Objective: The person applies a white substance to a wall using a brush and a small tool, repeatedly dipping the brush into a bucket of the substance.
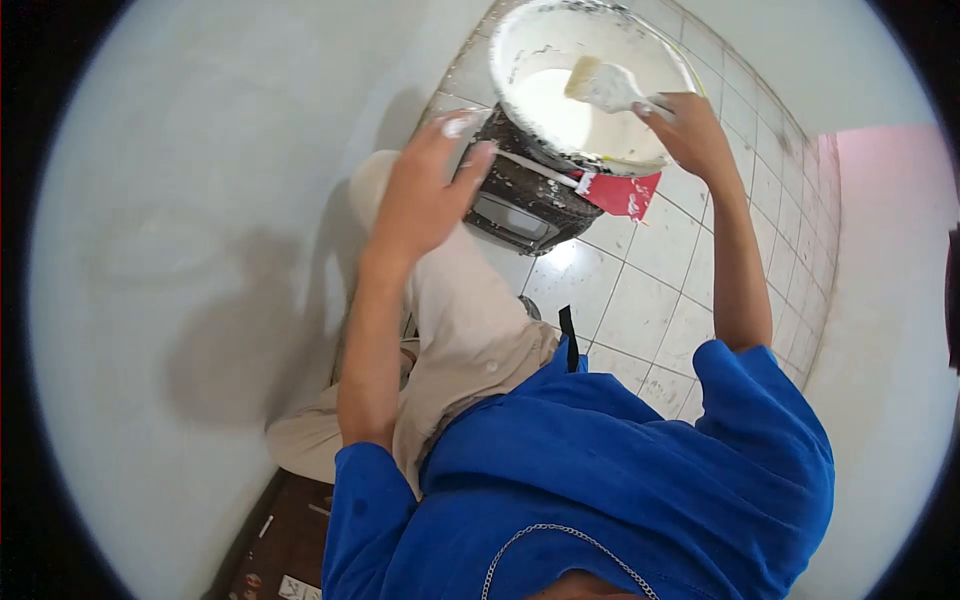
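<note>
My right hand (682, 132) is closed on the handle of a paint brush (605, 84) with pale bristles. The brush is over the open mouth of a large bucket (515, 50), whose rim is smeared with paint. White paint (556, 108) lies inside the bucket. To the left of the bucket, my left hand (432, 180) has its fingers apart, with white smears on them, and nothing shows in it. A red piece (622, 195) with a white end hangs by the bucket's near side, close to a white handle.
A black, paint-spotted container (545, 195) stands below the bucket on the tiled floor (640, 310). A pale wall (200, 180) rises close on the left, another wall (880, 300) on the right. A brown surface (285, 530) shows at the lower left.
</note>
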Demonstrator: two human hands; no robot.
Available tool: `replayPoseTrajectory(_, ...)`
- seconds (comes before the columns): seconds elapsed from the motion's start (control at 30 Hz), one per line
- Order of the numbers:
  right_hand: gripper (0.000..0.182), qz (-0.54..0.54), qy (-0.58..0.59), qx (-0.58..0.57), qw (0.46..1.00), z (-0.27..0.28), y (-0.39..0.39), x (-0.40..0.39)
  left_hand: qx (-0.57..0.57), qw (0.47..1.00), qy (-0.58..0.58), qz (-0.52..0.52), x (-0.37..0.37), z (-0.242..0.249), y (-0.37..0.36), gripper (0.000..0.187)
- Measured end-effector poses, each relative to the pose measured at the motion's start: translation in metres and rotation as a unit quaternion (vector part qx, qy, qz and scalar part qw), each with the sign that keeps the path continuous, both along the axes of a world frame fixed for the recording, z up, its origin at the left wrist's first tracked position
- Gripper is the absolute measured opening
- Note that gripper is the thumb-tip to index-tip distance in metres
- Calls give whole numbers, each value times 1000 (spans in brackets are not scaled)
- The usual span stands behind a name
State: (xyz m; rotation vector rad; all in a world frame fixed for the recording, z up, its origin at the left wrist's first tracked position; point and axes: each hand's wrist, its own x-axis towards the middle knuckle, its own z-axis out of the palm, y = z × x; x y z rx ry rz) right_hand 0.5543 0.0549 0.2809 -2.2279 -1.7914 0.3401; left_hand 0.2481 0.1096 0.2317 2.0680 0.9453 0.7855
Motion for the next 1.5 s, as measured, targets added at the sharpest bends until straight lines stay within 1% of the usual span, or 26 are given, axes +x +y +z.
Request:
replayPoseTrajectory(0.07,41,27,0,-25,999,-17,6,16,74,995,63,-22,43,-20,-3,45)
replayPoseTrajectory(0.17,42,36,-71,-31,996,-31,11,23,216,969,121,-1,80,-45,-12,50)
replayPoseTrajectory(0.27,44,34,-57,-149,987,-37,23,28,167,982,93,-2,85,-53,-16,53)
replayPoseTrajectory(0.3,41,34,-60,-186,980,-39,28,29,159,982,100,-7,84,-54,-17,54)
replayPoseTrajectory(0.4,39,87,-107,-199,970,-49,41,33,149,982,117,-17,81,-50,-12,55)
replayPoseTrajectory(0.43,38,97,-105,-195,970,-52,46,33,146,981,123,-19,81,-48,-12,55)
replayPoseTrajectory(0.53,26,108,-128,-268,949,-52,61,26,124,983,135,-24,83,-45,-13,56)
replayPoseTrajectory(0.57,23,110,-127,-274,947,-57,65,26,119,983,137,-26,83,-44,-13,56)
replayPoseTrajectory(0.7,24,139,-130,-285,940,-73,76,33,141,976,160,-31,82,-45,-12,57)
replayPoseTrajectory(0.77,26,146,-130,-276,941,-78,78,38,122,979,158,-34,82,-43,-12,57)
replayPoseTrajectory(0.87,38,158,-112,-281,940,-79,81,43,106,982,151,-34,82,-42,-13,57)
replayPoseTrajectory(0.97,38,165,-100,-312,930,-70,83,38,113,982,145,-30,82,-43,-14,57)
replayPoseTrajectory(1.07,39,194,-111,-272,936,-77,84,47,114,984,138,-24,83,-45,-13,57)
replayPoseTrajectory(1.1,40,147,-59,-336,928,-62,86,39,109,985,136,-19,83,-46,-15,57)
replayPoseTrajectory(1.17,39,189,-83,-261,943,-70,86,47,126,983,136,-13,84,-50,-16,57)
replayPoseTrajectory(1.23,44,211,-52,-140,966,-66,76,51,138,980,141,7,86,-54,-18,58)
replayPoseTrajectory(1.27,48,162,-78,-292,939,-41,82,36,126,983,130,13,85,-52,-21,58)
replayPoseTrajectory(1.3,46,191,-75,-188,960,-43,71,41,118,986,117,22,85,-50,-22,59)
replayPoseTrajectory(1.37,38,218,-67,-136,964,-23,57,35,110,988,96,47,86,-51,-24,59)
replayPoseTrajectory(1.4,37,199,-98,-57,973,-26,44,39,113,988,89,58,86,-54,-24,59)
replayPoseTrajectory(1.43,34,172,-71,-103,977,-9,41,27,112,988,82,61,85,-55,-24,58)
replayPoseTrajectory(1.5,41,120,10,-103,987,8,23,23,114,989,66,66,85,-59,-25,57)
